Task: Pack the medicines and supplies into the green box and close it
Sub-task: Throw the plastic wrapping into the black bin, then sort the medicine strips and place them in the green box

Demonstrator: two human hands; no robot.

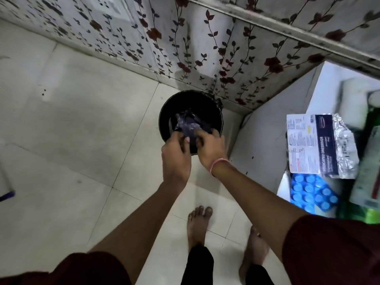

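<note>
Head view: the green box [372, 214] is cut off at the right edge of the white worktop [329, 83], mostly hidden under a dressings packet [314, 145], a foil strip [345, 145] and blue blister packs [310, 192]. Over a black bin [170, 112] on the floor [82, 120], the left hand [174, 155] and right hand [209, 149] pinch a dark crumpled wrapper [189, 124]; their fingers curl around it, partly hidden.

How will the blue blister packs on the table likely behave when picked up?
The blue blister packs look thin and flat, so probably light and slightly bendable. They lie overlapped at the table edge, so the top one may slide off. The foil faces might be slippery to pinch.
</note>
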